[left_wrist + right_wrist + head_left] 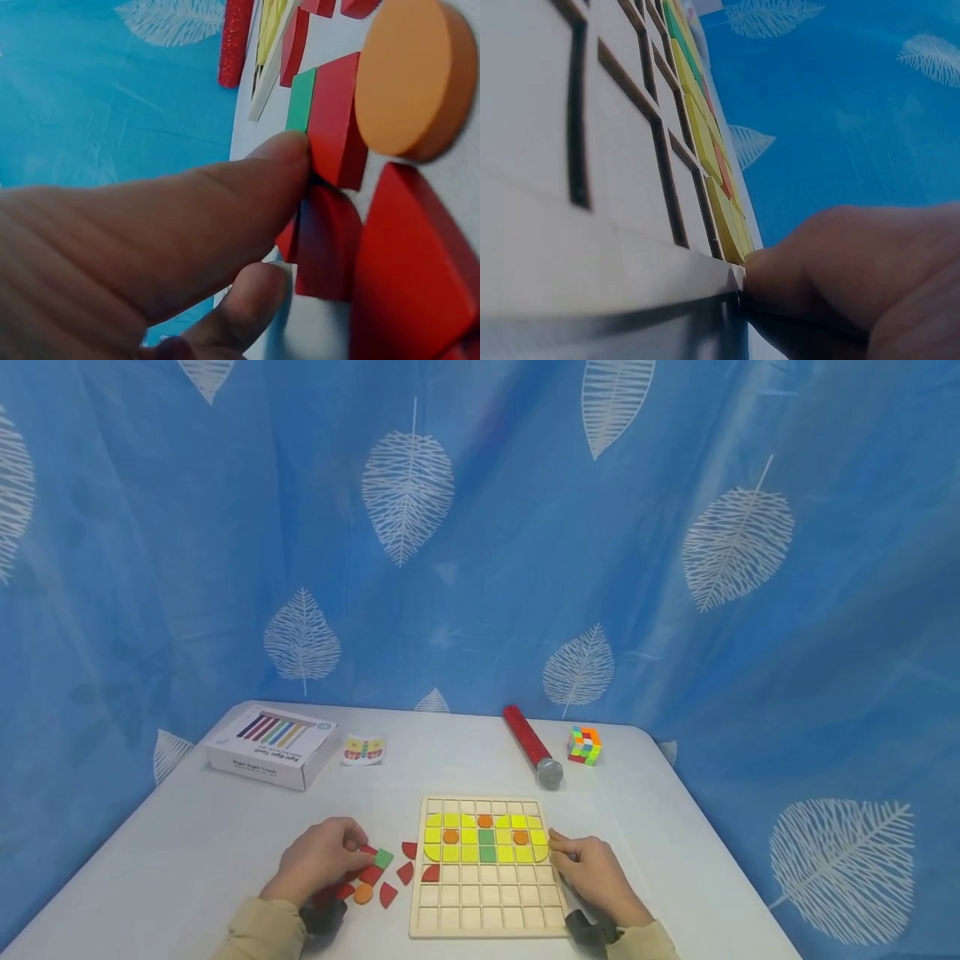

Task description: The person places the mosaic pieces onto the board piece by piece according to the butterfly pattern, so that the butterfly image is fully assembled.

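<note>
The left hand (322, 857) is over a loose cluster of wooden pieces left of the grid board. Its thumb touches the pieces beside a green square (383, 858) and a red square (371, 875); a curled finger is close by. A red quarter-round piece (328, 244) lies under the thumb in the left wrist view. On the other side, the right hand (596, 870) holds the right edge of the wooden grid board (489, 927) with thumb and fingers. Yellow, orange and green pieces fill its upper rows, and one red quarter-round (431, 873) sits at the left.
Several loose red pieces (387, 894) and an orange disc (363, 893) lie left of the board. Farther back are a white box (258, 770), a pattern card (364, 750), a red microphone (528, 739) and a puzzle cube (583, 745). Blue leaf-print curtain (480, 568) surrounds the table.
</note>
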Demonstrator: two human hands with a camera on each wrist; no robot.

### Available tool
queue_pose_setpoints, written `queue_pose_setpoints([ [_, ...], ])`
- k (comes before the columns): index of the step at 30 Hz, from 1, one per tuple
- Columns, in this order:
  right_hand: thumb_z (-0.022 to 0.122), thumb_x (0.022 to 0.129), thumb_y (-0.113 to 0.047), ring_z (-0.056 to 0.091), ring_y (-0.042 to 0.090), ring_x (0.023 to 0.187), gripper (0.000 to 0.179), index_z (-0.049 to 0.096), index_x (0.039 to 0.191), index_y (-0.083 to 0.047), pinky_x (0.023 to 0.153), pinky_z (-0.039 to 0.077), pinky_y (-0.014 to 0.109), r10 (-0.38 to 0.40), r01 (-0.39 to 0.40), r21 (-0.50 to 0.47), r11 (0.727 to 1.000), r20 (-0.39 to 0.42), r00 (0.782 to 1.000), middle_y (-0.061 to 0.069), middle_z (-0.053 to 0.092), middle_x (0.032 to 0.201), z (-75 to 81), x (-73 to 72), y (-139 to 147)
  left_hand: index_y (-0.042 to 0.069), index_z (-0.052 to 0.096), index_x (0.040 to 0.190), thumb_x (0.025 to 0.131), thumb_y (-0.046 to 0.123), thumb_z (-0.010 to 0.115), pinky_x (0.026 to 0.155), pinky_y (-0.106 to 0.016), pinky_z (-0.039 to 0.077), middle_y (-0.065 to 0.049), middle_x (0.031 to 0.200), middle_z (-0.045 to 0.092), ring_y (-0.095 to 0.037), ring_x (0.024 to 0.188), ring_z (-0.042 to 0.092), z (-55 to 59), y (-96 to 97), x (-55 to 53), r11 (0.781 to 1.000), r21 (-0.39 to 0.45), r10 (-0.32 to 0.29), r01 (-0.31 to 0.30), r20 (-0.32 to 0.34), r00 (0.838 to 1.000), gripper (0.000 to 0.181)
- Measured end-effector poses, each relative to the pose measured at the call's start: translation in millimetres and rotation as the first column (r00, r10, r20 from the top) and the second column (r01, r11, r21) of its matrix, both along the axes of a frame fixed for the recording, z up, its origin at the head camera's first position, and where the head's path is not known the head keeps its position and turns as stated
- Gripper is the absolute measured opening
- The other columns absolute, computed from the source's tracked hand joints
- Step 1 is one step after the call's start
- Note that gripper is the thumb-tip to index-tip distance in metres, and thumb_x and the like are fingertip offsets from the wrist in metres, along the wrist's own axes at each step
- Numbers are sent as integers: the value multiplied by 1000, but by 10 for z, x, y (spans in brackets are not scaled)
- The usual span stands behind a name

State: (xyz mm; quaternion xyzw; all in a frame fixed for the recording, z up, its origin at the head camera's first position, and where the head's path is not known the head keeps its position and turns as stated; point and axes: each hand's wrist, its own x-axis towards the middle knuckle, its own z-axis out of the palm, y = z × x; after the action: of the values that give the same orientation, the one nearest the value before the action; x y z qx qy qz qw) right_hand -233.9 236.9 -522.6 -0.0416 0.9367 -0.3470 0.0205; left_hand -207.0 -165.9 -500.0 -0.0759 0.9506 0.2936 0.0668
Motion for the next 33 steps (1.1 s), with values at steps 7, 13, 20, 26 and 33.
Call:
queue_pose_setpoints([
  [7,69,93,-21,62,14,90,29,76,118,-8,52,36,29,3,-3,-9,1000,-11,1000,5,67,137,2,14,-4,14,66,96,80,27,88,68,-35,51,0,86,68,-17,75,60,10,-4,-4,998,59,31,-29,-27,999,30],
  [13,70,93,-20,69,32,119,27,77,116,-8,64,43,28,3,-3,-5,1000,-20,1000,5,67,136,-8,12,1,14,68,103,87,26,82,67,-34,52,0,90,70,-15,74,61,27,18,-19,992,119,64,-51,-109,992,24],
  [20,69,93,-20,70,26,114,28,76,117,-8,61,42,28,10,-10,-6,1000,-19,1000,4,67,136,-17,-1,8,22,74,96,89,29,81,75,-35,53,7,93,72,-14,84,60,12,334,31,977,212,30,18,-219,975,13],
  [26,69,94,-21,63,34,128,28,76,118,-9,69,45,30,15,-15,1,1000,-15,1000,4,67,137,-9,-3,16,23,76,95,89,25,80,63,-30,49,10,87,70,-12,71,59,-61,721,55,958,240,-89,156,-271,959,8],
  [33,69,94,-21,60,35,131,28,76,118,-9,76,47,34,30,-30,-1,1000,-18,999,5,67,137,-17,-11,19,25,78,94,88,27,80,67,-29,48,16,82,70,-7,75,58,-111,940,44,960,139,-197,242,-278,940,7],
])
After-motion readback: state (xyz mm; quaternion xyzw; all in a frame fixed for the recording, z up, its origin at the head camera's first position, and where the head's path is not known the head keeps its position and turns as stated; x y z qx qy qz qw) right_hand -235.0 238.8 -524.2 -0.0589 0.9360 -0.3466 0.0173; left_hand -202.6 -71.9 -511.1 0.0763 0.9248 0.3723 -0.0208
